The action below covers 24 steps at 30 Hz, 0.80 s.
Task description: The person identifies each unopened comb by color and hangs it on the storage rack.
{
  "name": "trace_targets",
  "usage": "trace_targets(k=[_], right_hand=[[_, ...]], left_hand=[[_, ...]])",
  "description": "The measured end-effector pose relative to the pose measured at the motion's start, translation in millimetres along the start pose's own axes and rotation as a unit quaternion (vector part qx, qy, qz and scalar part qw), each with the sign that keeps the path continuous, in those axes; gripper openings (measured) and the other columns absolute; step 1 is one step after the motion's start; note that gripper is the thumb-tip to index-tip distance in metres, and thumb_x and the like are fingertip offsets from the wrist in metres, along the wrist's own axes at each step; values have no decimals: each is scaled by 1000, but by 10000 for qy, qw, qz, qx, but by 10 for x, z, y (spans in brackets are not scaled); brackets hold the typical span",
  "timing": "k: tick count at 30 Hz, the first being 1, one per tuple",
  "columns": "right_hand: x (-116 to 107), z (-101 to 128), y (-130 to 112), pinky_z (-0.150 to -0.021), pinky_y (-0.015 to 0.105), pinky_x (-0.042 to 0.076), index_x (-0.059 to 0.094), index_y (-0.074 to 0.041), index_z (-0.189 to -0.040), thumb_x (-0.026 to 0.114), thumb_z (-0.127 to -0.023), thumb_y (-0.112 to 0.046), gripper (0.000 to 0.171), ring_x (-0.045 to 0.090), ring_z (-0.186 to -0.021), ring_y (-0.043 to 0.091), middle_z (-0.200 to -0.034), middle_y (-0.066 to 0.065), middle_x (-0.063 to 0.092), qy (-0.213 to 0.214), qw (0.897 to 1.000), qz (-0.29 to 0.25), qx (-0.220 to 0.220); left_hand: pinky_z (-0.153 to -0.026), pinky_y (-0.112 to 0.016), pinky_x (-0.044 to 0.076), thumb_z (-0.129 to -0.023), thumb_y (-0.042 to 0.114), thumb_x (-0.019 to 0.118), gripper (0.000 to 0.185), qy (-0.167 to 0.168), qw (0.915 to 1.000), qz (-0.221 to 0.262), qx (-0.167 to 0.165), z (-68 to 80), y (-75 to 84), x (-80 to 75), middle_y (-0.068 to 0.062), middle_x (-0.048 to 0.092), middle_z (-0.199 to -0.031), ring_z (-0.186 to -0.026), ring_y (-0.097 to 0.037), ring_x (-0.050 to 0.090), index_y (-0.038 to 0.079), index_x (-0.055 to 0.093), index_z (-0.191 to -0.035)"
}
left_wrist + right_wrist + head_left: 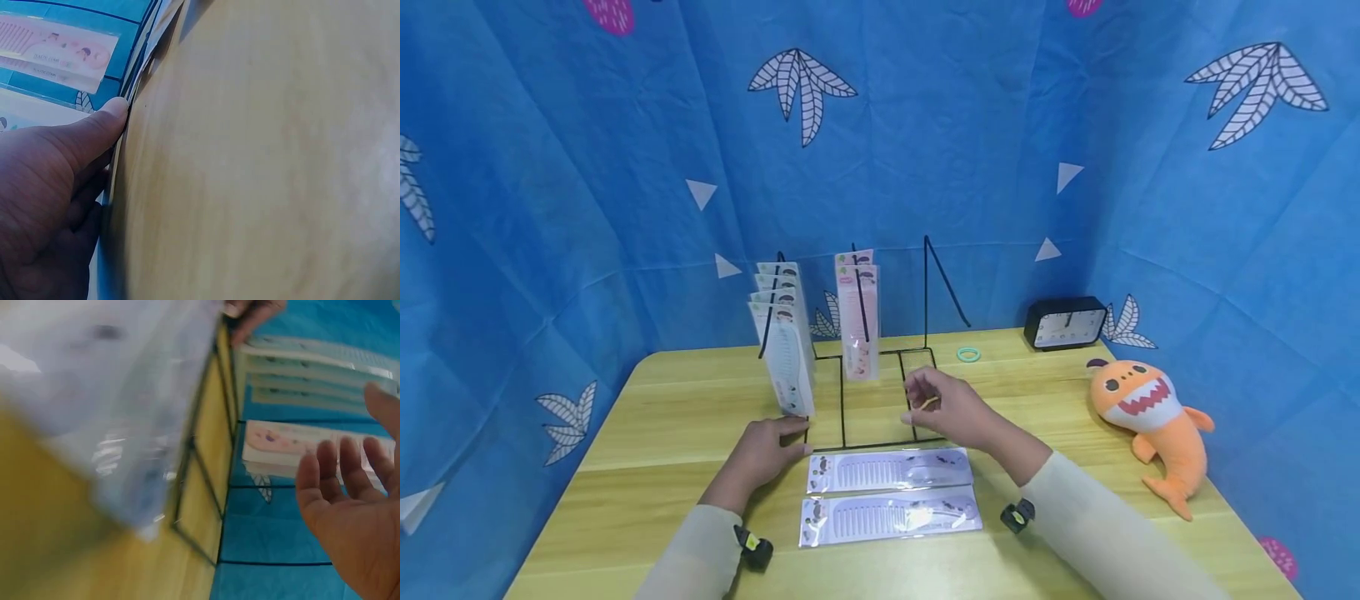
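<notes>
A black wire display rack stands on the table. Its front left corner is held between the thumb and fingers of my left hand; in the left wrist view that hand has its thumb along the base edge. My right hand hovers over the rack's right side, fingers loosely bent, holding nothing. Several packaged green combs hang on the left hook, and two packaged pink combs on the middle one. Two packaged purple combs lie in front of the rack, one nearer me.
The rack's right hook slopes forward, bare. A turquoise ring lies right of the rack. Farther right are a black clock and an orange plush shark. Blue patterned cloth surrounds the wooden table at back and sides.
</notes>
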State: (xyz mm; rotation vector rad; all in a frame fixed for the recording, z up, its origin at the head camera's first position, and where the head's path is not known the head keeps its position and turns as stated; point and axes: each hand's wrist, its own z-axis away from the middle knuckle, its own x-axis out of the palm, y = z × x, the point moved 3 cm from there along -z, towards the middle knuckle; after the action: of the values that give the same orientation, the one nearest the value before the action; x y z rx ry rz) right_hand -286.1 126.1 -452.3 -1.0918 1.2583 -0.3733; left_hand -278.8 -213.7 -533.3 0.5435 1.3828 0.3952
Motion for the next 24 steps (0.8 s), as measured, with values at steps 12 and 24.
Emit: trace_targets(k=[12, 24], right_hand=[[-53, 714, 272, -93, 46, 64, 71, -11, -126, 92, -90, -23, 43, 67, -111, 21, -120, 4, 73, -560, 9889, 1313, -420], [159, 1025, 322, -108, 41, 60, 74, -17, -131, 96, -82, -29, 56, 68, -119, 14, -127, -6, 73, -1221, 9612, 2287, -943]], left_hand=[[-127, -64, 40, -101, 30, 81, 48, 12, 10000, -72, 0, -4, 16, 13, -10, 58, -163, -155, -42, 48, 23, 71, -148], [-129, -64, 38, -101, 31, 81, 50, -31, 9999, -93, -120, -25, 6, 34, -8, 57, -164, -157, -41, 46, 25, 69, -149]])
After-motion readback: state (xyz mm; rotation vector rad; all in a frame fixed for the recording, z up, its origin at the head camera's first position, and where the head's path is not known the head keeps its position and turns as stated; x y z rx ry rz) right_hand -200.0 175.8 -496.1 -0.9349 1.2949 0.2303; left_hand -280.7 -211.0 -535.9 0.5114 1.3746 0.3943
